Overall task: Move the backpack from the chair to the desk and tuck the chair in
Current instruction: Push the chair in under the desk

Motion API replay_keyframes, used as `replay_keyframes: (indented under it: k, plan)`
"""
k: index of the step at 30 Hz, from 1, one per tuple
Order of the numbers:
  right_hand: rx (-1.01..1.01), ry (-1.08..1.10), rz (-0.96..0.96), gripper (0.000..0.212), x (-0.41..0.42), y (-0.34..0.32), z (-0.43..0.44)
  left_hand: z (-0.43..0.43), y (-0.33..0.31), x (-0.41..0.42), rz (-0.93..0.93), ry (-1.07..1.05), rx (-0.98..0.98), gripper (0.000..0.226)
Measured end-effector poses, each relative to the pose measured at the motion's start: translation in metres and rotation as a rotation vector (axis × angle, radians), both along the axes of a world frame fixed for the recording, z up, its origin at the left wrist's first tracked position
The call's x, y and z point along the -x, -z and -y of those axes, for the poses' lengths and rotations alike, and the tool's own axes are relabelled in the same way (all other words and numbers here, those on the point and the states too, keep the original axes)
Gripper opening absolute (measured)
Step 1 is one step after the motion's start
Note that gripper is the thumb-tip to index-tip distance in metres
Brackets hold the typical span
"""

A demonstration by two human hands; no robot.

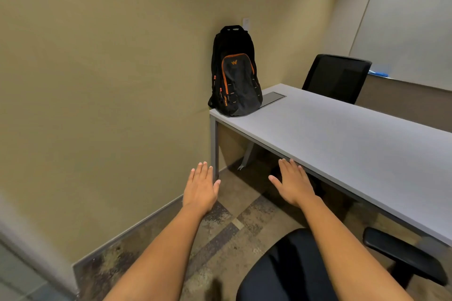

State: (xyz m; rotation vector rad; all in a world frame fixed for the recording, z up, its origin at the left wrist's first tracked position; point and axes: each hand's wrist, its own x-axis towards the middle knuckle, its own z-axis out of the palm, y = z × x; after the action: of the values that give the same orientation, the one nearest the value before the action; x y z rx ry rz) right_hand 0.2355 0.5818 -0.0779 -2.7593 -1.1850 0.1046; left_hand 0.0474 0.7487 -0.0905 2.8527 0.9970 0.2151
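A black backpack [234,73] with orange trim stands upright on the far left corner of the grey desk [342,134], leaning against the wall. A black office chair [288,269] sits at the bottom right, its seat below my right forearm and its armrest [401,252] under the desk's front edge. My left hand [200,188] hovers open, palm down, over the floor left of the desk leg. My right hand [292,182] is open too, fingers spread, fingertips near the desk's front edge. Neither hand holds anything.
A second black chair [335,76] stands behind the desk at the far side. A whiteboard [411,19] hangs on the right wall. A beige wall runs along the left. A grey cable hatch [271,99] lies in the desk next to the backpack. Patterned carpet covers the floor.
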Motion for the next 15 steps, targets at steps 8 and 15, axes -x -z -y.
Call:
replay_keyframes:
  k: [8,15]
  plan:
    - [0.024,0.013,-0.035,0.068,0.017,-0.003,0.083,0.081,-0.004,0.013,0.002,-0.002,0.04,0.057]
    - [0.076,-0.035,-0.007,0.067,0.019,-0.024,0.158,0.166,-0.005,0.012,0.034,-0.027,0.07,0.056]
